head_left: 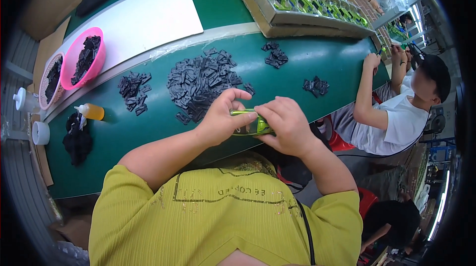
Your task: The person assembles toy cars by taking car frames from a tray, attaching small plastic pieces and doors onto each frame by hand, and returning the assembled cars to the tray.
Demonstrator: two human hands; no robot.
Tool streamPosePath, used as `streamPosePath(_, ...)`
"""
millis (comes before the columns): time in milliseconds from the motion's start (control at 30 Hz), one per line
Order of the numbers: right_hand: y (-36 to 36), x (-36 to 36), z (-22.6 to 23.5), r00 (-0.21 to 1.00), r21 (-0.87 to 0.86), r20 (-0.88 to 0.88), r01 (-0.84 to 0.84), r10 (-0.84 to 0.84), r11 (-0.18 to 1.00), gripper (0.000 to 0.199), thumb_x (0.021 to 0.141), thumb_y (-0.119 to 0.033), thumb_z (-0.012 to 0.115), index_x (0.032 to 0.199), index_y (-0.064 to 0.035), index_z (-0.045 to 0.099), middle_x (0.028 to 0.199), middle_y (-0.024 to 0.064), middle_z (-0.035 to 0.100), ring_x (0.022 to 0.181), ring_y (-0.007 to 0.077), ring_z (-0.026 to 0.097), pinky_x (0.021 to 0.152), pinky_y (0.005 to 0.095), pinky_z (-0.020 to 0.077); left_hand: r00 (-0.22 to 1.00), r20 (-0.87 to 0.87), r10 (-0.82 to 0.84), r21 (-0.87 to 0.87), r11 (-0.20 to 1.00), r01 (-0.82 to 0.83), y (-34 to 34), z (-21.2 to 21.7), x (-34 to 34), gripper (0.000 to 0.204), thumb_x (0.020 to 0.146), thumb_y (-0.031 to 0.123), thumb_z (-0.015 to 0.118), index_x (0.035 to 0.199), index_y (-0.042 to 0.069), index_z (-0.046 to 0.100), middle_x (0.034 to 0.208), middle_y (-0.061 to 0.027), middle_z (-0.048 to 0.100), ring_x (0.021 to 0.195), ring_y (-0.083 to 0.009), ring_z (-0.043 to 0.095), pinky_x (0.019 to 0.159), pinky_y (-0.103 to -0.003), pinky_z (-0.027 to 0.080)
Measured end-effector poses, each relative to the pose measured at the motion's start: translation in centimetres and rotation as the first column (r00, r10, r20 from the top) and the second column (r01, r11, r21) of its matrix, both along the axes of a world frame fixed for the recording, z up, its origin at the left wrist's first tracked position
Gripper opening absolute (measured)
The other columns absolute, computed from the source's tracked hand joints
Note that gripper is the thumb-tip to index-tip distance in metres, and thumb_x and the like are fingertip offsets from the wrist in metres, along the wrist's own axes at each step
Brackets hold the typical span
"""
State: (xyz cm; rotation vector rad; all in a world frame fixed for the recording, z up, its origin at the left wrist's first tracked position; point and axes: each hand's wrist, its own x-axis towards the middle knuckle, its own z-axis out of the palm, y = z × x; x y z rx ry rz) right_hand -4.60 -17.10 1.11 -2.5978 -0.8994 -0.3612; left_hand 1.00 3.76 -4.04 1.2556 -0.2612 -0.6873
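Note:
Both my hands meet over the front edge of the green table (148, 127). My left hand (222, 117) and my right hand (285, 124) together grip a small green, see-through plastic part (254, 123), held between thumbs and fingers. Most of that part is hidden by my fingers. Just beyond my left hand lies a large heap of small black plastic pieces (201, 83).
Smaller black heaps (133, 91) (275, 56) (316, 86) dot the table. A pink basket (83, 58) and a second basket (51, 80) hold black pieces. An orange squeeze bottle (90, 111) and black cloth (77, 141) lie left. Trays of green parts (307, 3) stand behind. A seated person (396, 112) works right.

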Motion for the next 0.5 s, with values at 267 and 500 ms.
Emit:
streamPosePath(267, -3.4, -0.9, 1.9, 0.515, 0.389, -0.853, 0.518, 0.086, 0.762, 0.033, 0.088, -0.009, 0.074, 0.118, -0.0015, 0.059, 0.099, -0.0005, 0.057, 0.086, 0.0040, 0.054, 0.072, 0.0198, 0.0441, 0.993, 0.118, -0.010, -0.155, 0.988, 0.029, 0.4, 1.0, -0.8, 0.053, 0.086, 0.003, 0.074, 0.130, 0.003, 0.045, 0.091, -0.0022, 0.056, 0.081, -0.0096, 0.060, 0.072, -0.023, 0.048)
streamPosePath(500, -6.9, 3.5, 7.1, 0.850, 0.655, -0.522, 0.454, -0.073, 0.604, 0.025, 0.085, 0.000, 0.071, 0.107, -0.0037, 0.061, 0.095, -0.0021, 0.059, 0.078, 0.0041, 0.054, 0.069, 0.0191, 0.0435, 0.677, 0.678, 0.286, -0.081, 0.945, -0.317, 0.0, -0.3, -0.1, 0.078, 0.077, 0.021, 0.083, 0.140, 0.000, 0.043, 0.126, -0.0151, 0.057, 0.112, -0.0277, 0.059, 0.100, -0.039, 0.046)
